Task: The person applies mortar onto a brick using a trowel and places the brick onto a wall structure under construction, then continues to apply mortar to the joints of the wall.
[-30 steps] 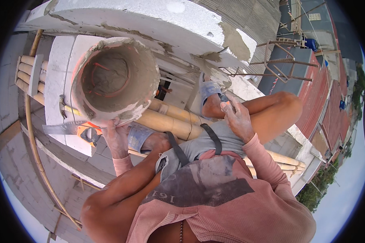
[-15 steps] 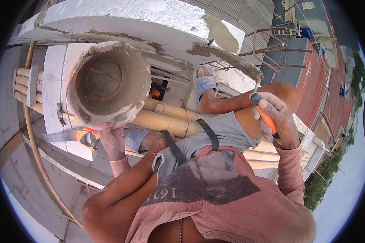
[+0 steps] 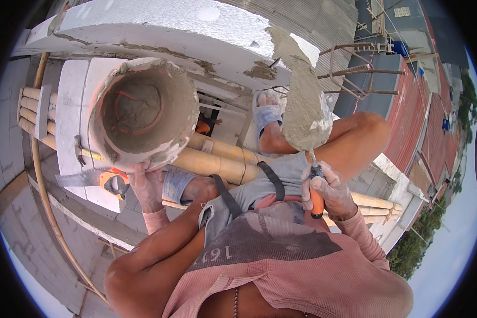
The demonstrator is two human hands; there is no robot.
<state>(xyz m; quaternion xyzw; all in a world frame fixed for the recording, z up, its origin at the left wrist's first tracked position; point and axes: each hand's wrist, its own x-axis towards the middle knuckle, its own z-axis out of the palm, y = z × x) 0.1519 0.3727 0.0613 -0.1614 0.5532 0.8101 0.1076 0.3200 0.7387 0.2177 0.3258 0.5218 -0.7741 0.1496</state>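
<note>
My right hand (image 3: 328,191) grips the orange-and-black handle of a trowel (image 3: 303,127), its broad blade raised and coated with grey mortar. A bucket (image 3: 185,122) crusted with mortar sits tilted at upper left on white blocks (image 3: 69,95), wet mortar inside. Under its lower rim, my left hand (image 3: 148,188) holds it. Beside that hand lie a handsaw (image 3: 114,183) with an orange handle and a hammer (image 3: 87,152) with a yellow handle. Behind the trowel runs a white block wall (image 3: 159,24) with mortar along its joints and on its end.
Bamboo poles (image 3: 217,164) lie beneath me, my legs bent over them. Bent rebar (image 3: 365,74) sticks out at upper right. A person (image 3: 202,125) shows through an opening below. Red corrugated roofs (image 3: 408,122) and greenery (image 3: 418,252) lie far right.
My right hand swung right, then down and back left; the trowel blade now faces me, showing a broad mortar coating. My left hand stayed at the bucket.
</note>
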